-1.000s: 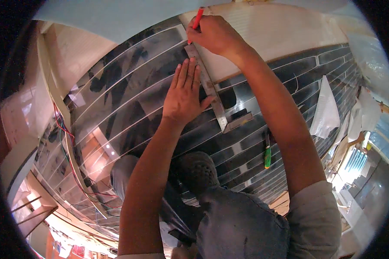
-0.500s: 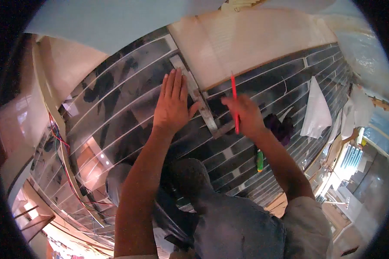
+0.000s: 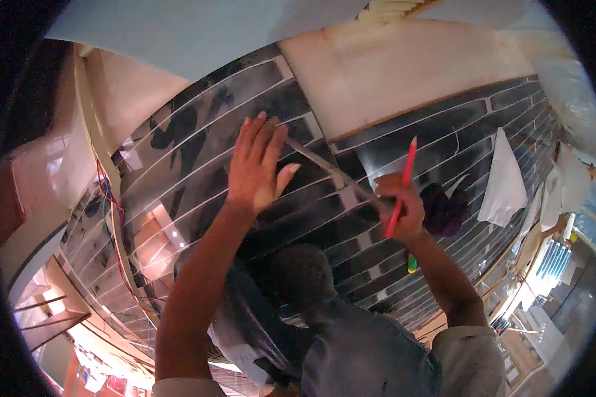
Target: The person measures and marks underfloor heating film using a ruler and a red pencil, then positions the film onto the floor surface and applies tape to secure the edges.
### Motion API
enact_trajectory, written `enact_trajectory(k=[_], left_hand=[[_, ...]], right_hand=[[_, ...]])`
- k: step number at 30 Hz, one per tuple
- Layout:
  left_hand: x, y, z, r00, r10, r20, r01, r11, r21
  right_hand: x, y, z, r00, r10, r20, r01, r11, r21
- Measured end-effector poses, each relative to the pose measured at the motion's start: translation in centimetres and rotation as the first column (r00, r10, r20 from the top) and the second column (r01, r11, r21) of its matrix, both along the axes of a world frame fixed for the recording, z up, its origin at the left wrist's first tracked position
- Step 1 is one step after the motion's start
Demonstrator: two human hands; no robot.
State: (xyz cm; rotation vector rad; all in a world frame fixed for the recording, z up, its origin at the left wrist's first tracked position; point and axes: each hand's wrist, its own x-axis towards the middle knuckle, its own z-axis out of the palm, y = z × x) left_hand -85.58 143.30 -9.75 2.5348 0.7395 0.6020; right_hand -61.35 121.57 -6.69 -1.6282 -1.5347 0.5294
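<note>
My left hand lies over the dark planks with its fingers stretched and thumb apart. Its fingertips are close to one end of a narrow metal straightedge; whether they touch it I cannot tell. The straightedge slants across the planks and its other end reaches my right hand. That hand is closed around a red pencil, point upward. Whether its fingers also grip the straightedge is hard to see. A pale line-shaped piece shows beside the bare board's edge.
Dark planks with pale seams meet a bare light board at the back. Beyond my right hand lie a dark purple cloth, white paper and a green-handled tool. Loose wires run along the left; a bright lamp stands right.
The straightedge, flat along the board's edge before, has swung to a slant toward my right hand. My right hand has moved right and nearer with the pencil; the view has shifted slightly.
</note>
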Motion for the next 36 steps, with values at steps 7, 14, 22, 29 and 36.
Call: enact_trajectory(k=[7,14,22,29,36], left_hand=[[-3.5,0.4,-2.6,0.940,0.306,-0.148,-0.298,0.952,0.075],[-3.5,1.9,-4.8,0.898,0.388,-0.206,-0.368,0.921,0.127],[0.0,0.3,-3.8,0.959,0.165,-0.231,-0.179,0.983,-0.041],[0.3,0.5,-3.8,0.956,0.147,-0.255,-0.166,0.985,-0.054],[0.4,0.6,-3.5,0.955,0.156,-0.254,-0.177,0.982,-0.061]], right_hand=[[-4.8,10.6,-4.8,0.806,-0.585,-0.087,0.551,0.797,-0.248],[-6.7,15.0,-8.0,0.842,-0.505,0.188,0.520,0.853,-0.035],[-7.2,16.8,-7.6,0.843,-0.493,0.217,0.508,0.861,-0.017],[-7.6,17.3,-8.1,0.832,-0.500,0.241,0.516,0.857,-0.004],[-7.7,17.7,-8.5,0.836,-0.489,0.250,0.493,0.869,0.049]])
